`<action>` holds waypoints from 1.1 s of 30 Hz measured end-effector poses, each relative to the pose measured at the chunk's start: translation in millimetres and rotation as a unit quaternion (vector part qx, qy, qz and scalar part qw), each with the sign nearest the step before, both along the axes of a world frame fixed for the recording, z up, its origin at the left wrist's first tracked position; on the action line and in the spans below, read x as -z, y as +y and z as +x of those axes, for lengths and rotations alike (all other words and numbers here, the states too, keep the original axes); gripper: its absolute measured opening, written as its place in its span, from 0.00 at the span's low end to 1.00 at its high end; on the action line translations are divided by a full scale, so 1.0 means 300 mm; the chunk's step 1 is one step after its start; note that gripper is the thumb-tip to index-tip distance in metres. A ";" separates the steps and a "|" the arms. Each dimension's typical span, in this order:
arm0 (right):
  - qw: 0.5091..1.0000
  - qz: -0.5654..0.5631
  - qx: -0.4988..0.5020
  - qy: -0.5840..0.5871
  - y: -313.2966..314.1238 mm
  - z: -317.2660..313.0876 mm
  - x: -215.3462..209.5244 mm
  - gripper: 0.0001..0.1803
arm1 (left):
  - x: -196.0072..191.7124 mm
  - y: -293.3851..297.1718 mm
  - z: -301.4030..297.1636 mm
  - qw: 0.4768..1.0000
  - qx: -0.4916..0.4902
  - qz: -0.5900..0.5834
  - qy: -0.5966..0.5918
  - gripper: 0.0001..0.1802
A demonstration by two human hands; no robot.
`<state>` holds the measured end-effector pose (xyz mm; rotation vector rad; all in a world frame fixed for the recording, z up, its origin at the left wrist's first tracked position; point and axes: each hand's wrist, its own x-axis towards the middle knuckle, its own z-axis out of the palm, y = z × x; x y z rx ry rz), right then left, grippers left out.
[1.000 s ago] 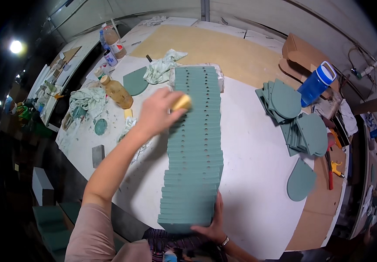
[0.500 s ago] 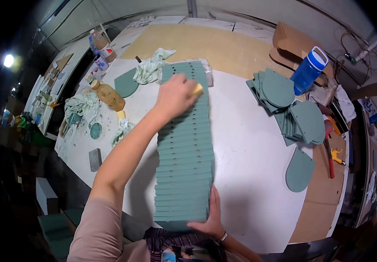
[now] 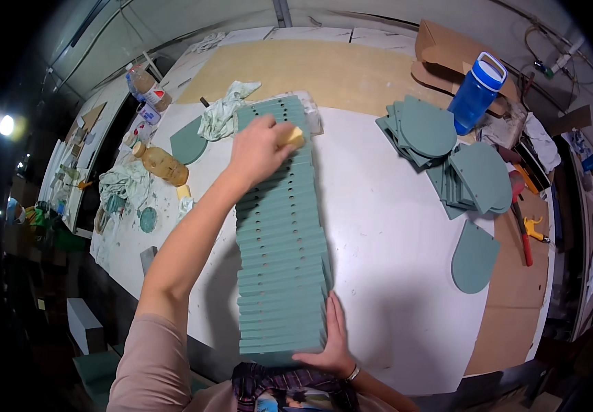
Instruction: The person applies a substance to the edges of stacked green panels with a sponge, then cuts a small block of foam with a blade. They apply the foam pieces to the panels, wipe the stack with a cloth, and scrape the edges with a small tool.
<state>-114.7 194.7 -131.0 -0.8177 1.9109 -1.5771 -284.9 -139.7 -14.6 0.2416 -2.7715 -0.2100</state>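
Observation:
A long row of thin green panels (image 3: 281, 275), stood on edge and packed together, runs from near my body toward the far side of the table. Two lines of small dark holes follow its length. Near the far end, my left hand (image 3: 261, 147) is closed around a yellow sponge (image 3: 295, 138) and presses it on the panel edges. At the near right corner my right hand (image 3: 333, 349) rests with fingers stretched along the side and thumb across the near end. Beside the far end lies a crumpled pale cloth (image 3: 222, 113).
Rounded green panels (image 3: 478, 178) are piled at the right, with a single panel (image 3: 475, 257) nearer me. A blue bottle (image 3: 475, 96) stands behind them. At the left lie a bottle of brownish liquid (image 3: 161, 165), rags (image 3: 125, 182) and a grey block (image 3: 148, 259).
My left hand and the sponge remain near the far end of the row, shifted slightly left in view. The whole scene has shifted a little; my right hand keeps its place at the near corner.

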 end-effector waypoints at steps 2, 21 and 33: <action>0.999 0.027 -0.027 0.028 0.009 -0.004 0.018 0.78 | -0.020 0.004 0.011 0.998 0.050 0.020 -0.009 0.16; 0.999 0.025 -0.027 0.036 0.012 0.000 0.034 0.78 | -0.017 -0.028 -0.017 0.990 0.141 0.010 -0.002 0.21; 0.999 0.025 -0.015 0.042 0.010 0.001 0.037 0.77 | 0.019 0.000 -0.059 0.986 0.161 0.035 0.026 0.20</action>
